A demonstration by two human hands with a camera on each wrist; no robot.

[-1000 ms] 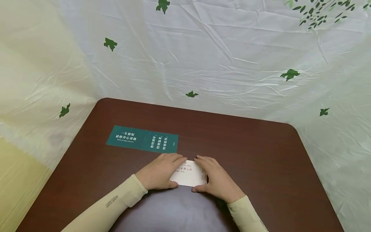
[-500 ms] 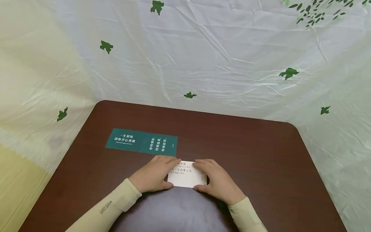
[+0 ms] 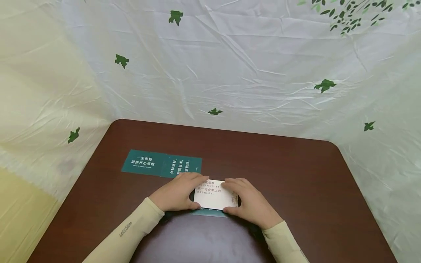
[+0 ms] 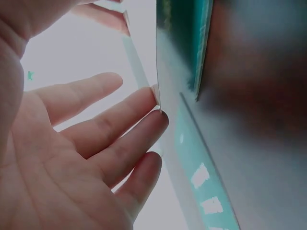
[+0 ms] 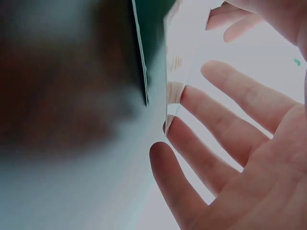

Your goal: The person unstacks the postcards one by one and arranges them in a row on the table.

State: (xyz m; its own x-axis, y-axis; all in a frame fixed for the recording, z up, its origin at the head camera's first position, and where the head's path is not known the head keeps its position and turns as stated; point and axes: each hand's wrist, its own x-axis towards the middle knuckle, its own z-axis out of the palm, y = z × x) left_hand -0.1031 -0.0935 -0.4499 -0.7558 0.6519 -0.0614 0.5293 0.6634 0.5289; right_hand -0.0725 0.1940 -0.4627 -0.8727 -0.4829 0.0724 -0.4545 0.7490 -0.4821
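Observation:
Both hands hold a white card [image 3: 208,199] printed with lines of brown characters, one hand at each end. My left hand [image 3: 175,193] has its thumb on the near edge and its fingers on the far edge. The right hand [image 3: 253,202] grips the other end in the same way and covers part of the larger print. Below the white card's near edge shows a teal strip [image 3: 210,212] with light marks. In the left wrist view a dark green card [image 4: 184,43] stands beside the white one. Fingertips of the right hand [image 5: 249,139] meet the card's edge in the right wrist view.
Two teal cards with white characters lie side by side on the brown table [image 3: 279,164], the left one [image 3: 141,162] and the right one [image 3: 167,170], just beyond the left hand. A smooth grey-purple rounded shape [image 3: 204,241] fills the near middle. White leaf-printed cloth [image 3: 230,73] surrounds the table.
The left hand first slid outward along the white card, then came back slightly right. The teal strip now shows under the card's near edge. The head view has shifted slightly.

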